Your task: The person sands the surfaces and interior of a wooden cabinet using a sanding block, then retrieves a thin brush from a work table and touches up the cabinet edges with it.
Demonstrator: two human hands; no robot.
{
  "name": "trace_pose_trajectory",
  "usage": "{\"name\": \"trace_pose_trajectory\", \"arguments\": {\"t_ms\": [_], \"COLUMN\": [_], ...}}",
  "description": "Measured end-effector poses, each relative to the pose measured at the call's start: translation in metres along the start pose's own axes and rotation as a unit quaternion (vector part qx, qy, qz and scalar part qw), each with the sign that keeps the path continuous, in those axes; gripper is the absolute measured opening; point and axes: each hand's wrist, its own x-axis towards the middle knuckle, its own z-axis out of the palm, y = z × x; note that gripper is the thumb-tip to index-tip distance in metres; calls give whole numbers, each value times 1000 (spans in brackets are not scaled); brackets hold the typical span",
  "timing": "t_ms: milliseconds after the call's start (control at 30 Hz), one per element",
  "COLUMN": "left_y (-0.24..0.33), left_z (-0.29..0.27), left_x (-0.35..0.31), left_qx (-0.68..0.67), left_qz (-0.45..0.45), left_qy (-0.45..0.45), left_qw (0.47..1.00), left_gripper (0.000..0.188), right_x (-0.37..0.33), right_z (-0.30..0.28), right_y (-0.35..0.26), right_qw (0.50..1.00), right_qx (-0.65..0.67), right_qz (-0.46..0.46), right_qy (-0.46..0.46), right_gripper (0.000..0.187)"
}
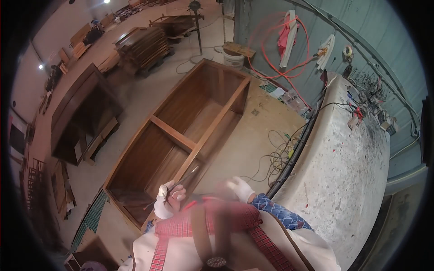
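Observation:
My left hand (168, 201), in a white glove with the fingertips showing, is closed around a thin dark stick with a pale tip (193, 171), which looks like a slim brush. It is held over the near end of a brown wooden cabinet frame (174, 132), which has open compartments and a crossbar. Closer to my body on the right is my right hand (240, 189), gloved in white under a blue patterned sleeve. Motion smears its fingers, so I cannot tell whether they hold anything. A reddish blur lies between the hands.
A paint-spotted pale workbench (334, 180) stands on the right, with tangled cables (282, 153) beside it. Another dark cabinet (81, 113) stands left. Farther back are stacked wooden panels (142, 47), a white bucket (233, 59) and a red hose (289, 74) on the wall.

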Motion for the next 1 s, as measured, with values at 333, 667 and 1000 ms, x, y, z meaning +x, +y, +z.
{"name": "trace_pose_trajectory", "arguments": {"t_ms": [333, 667, 1000], "left_y": [-27, -69, -33], "left_z": [61, 136, 181], "left_x": [102, 262, 451], "left_qx": [-7, -3, -183], "left_qz": [-13, -102, -113], "left_qy": [-59, -95, -60], "left_qw": [998, 990, 975], "left_gripper": [24, 24, 22], "right_x": [35, 116, 222], "right_z": [-85, -181, -237], "right_y": [49, 24, -137], "right_qw": [992, 935, 985], "right_qx": [-102, -326, 141], "right_qz": [-70, -31, -26], "right_qy": [27, 134, 90], "right_gripper": [31, 27, 16]}}
